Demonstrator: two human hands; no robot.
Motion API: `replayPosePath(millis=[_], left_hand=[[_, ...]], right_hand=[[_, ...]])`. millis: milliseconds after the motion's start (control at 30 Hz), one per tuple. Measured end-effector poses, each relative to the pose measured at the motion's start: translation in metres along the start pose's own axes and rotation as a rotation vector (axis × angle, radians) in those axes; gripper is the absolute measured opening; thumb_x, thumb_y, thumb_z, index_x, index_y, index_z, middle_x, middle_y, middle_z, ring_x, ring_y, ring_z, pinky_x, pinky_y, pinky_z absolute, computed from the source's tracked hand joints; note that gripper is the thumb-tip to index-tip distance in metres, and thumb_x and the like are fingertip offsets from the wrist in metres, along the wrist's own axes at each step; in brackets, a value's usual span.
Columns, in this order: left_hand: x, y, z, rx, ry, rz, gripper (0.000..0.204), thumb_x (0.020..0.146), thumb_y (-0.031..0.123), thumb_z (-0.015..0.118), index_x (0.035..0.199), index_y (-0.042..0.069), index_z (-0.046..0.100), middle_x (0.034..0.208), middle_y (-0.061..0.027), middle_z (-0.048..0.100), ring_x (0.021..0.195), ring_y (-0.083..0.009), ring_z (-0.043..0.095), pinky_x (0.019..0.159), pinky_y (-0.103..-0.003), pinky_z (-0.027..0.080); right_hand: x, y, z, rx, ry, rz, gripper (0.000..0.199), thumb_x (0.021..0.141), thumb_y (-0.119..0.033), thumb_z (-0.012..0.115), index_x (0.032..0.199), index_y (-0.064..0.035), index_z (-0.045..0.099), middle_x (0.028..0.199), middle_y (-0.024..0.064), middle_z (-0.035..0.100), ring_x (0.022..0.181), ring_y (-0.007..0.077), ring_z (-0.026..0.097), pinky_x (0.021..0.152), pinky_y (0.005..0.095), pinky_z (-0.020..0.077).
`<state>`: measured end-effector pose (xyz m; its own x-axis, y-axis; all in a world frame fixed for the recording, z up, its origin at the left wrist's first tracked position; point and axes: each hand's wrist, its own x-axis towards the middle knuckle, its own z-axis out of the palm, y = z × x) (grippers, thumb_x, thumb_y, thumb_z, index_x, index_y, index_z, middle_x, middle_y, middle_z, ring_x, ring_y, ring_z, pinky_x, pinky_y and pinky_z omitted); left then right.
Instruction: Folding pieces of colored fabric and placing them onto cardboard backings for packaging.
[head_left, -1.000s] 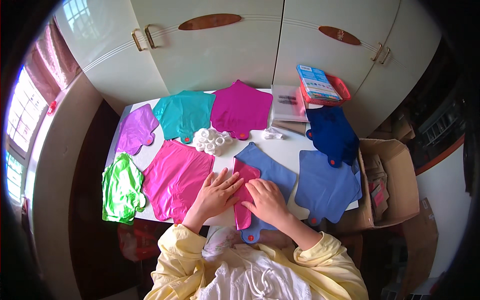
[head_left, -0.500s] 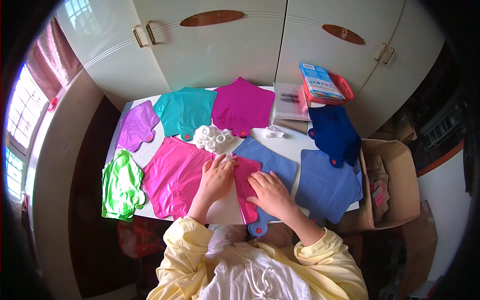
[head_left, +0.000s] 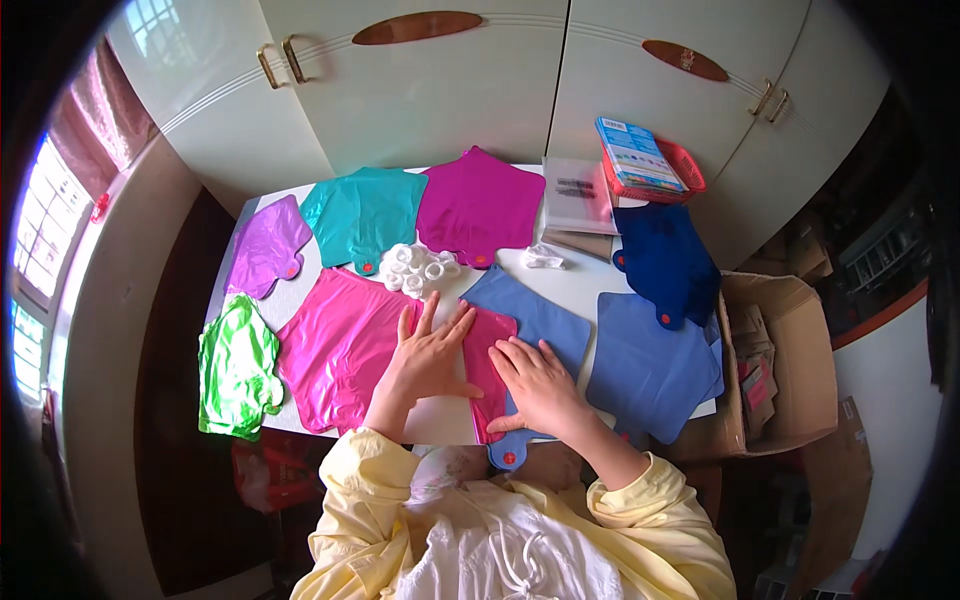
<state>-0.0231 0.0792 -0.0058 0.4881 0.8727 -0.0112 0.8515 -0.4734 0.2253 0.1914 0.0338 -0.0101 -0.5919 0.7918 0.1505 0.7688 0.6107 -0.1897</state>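
- Left hand [head_left: 425,358]: fingers, bunched half a second earlier, are now fanned apart, the thumb at the folded pink strip [head_left: 480,350].
- Right hand [head_left: 540,388]: laid over the strip's right side, thumb apart from fingers.
- Pink strip: overlaps the blue sheet [head_left: 545,325] near the white table's [head_left: 440,425] front edge.
- White rings [head_left: 410,268]: clustered beyond the left hand.

Daylight reaches me from the window [head_left: 45,220] on my left, its panes glaring white. Highlights streak the green foil [head_left: 238,365], while beneath my table [head_left: 438,425] it is dim; the cupboard doors [head_left: 440,90] curve toward a black rim, and my fingers [head_left: 428,314] look sharp.
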Motion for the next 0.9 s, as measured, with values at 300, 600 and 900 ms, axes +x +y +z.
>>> replayPosePath(millis=[300,600,900], left_hand=[[-0.021,0.023,-0.004,0.112,-0.004,0.102,0.131,0.044,0.073,0.073,0.144,0.002,0.027,0.149,-0.0174,0.028,0.143,-0.0337,0.012,0.111,-0.059,0.008],[-0.001,-0.001,0.016,0.080,0.152,0.056,0.097,0.068,0.066,0.063,0.136,0.000,0.040,0.144,-0.0144,0.037,0.136,-0.0284,0.031,0.109,-0.052,0.022],[-0.003,0.001,0.000,0.099,0.058,0.032,0.111,0.059,0.071,0.068,0.143,0.008,0.032,0.147,-0.0131,0.034,0.140,-0.0310,0.023,0.111,-0.053,0.016]], right_hand=[[-0.001,-0.002,0.001,-0.005,-0.027,0.005,0.112,0.053,-0.069,0.071,0.135,0.0014,0.039,0.137,0.0147,0.040,0.132,0.0274,0.035,0.107,0.0517,0.0295],[-0.001,-0.005,-0.003,-0.002,-0.052,0.006,0.120,0.048,-0.072,0.072,0.135,0.0020,0.037,0.138,0.0156,0.039,0.134,0.0278,0.033,0.107,0.0526,0.0287],[-0.002,-0.004,-0.001,-0.020,-0.048,-0.003,0.121,0.048,-0.074,0.071,0.136,0.0020,0.037,0.138,0.0160,0.038,0.134,0.0284,0.032,0.107,0.0531,0.0284]])
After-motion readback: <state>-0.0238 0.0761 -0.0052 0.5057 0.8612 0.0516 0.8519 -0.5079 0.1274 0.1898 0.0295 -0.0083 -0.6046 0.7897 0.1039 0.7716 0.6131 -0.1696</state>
